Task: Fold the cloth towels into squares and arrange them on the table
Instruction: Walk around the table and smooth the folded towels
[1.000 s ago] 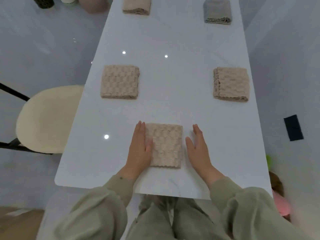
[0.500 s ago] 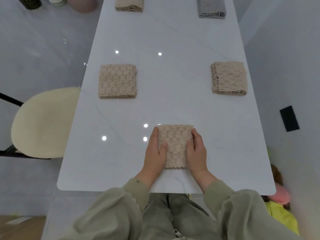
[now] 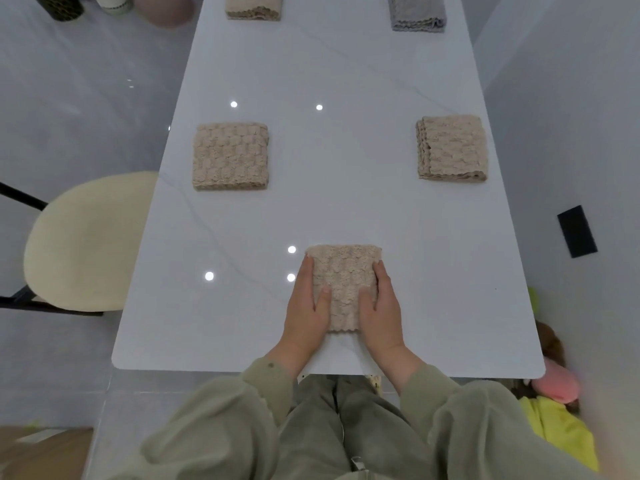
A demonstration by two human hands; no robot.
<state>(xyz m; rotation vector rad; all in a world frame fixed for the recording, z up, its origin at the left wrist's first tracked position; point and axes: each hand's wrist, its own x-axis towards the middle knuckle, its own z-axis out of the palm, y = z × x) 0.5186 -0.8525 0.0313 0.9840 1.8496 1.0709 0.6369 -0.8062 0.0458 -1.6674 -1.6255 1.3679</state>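
Left hand (image 3: 304, 308) and right hand (image 3: 382, 308), earlier apart, now pinch the folded towel (image 3: 343, 282)

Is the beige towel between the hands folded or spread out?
Folded: the beige textured towel is a compact square, with the left hand and right hand holding its sides, thumbs on top.

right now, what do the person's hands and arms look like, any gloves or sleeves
The left hand and right hand are bare: no gloves, rings or watch visible. The left sleeve and right sleeve are loose, sage-green, gathered at the cuffs; the left has a small dark spot near its cuff.
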